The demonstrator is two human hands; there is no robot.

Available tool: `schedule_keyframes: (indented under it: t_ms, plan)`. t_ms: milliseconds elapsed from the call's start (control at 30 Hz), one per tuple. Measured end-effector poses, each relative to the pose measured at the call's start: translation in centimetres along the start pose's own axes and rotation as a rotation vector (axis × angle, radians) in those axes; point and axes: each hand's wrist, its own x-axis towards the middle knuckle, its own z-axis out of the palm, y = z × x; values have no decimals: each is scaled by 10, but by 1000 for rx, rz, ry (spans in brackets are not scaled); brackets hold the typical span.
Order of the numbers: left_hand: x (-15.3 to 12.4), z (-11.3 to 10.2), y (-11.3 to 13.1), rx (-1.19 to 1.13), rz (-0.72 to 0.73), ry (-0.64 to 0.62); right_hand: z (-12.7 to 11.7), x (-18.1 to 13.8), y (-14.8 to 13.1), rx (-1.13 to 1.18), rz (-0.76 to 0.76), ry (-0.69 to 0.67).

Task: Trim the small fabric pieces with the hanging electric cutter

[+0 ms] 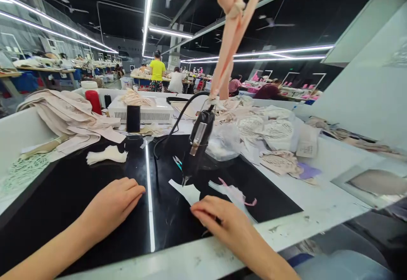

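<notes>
My left hand (116, 203) is over the black work surface (104, 237) with its fingers drawn together, and nothing shows between them. At the fingertips of my right hand (222, 218), which are closed on its lower right corner, is a small white fabric piece (187, 192). Just above that piece hangs a black hand-held tool (197, 144), its pointed metal tip toward the fabric. Beside the tool lie small thread snips (178, 162) with teal handles. To the right of the piece is a pale translucent strip with a pink ribbon (235, 193).
Peach elastic straps (227, 59) hold the tool from above, and a black cable loops left of it. A stack of white cut pieces (107, 155) lies at left. Behind are a white vented box (152, 112), a dark phone-like block (133, 118), beige fabric (70, 115) and bagged pieces (270, 129).
</notes>
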Motion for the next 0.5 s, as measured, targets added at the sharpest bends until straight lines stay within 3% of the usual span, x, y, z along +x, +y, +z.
schedule_keyframes:
  t_ms: [100, 233, 500]
  plan:
    - [5, 11, 32, -35, 40, -84, -9, -7, 21, -81, 80, 39]
    - [17, 22, 62, -72, 57, -127, -1, -10, 35, -120, 16, 28]
    - [34, 34, 87, -136, 62, -141, 31, -6, 46, -395, -159, 113]
